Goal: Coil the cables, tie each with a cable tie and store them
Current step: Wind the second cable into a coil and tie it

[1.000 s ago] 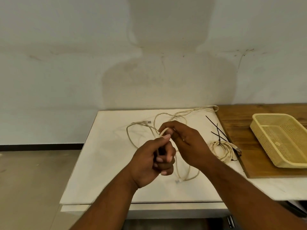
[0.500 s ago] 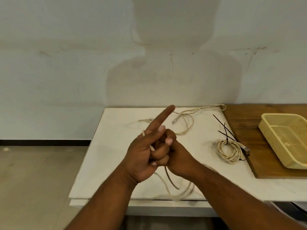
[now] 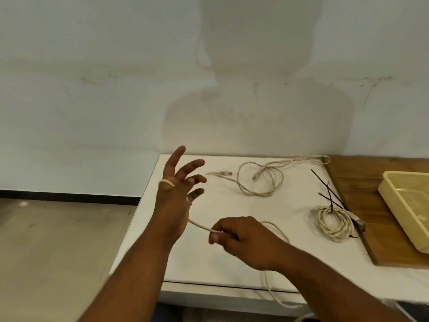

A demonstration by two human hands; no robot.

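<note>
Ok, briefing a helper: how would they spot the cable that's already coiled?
Find the white table, then its right edge beside the wooden board. The coiled cable lies there, a tight round bundle by black cable ties; the other cables sprawl loose.

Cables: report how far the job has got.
Done: one coiled cable, apparently tied, lies outside the basket. In hand: the right hand pinches a second cable looped round the spread left hand. Left: the loose cable behind, spare ties, storing all.

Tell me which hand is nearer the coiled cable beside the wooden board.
Right. The right hand, pinching the loose cable, is left of the coiled cable, apart from it; the left hand is raised farther left.
</note>
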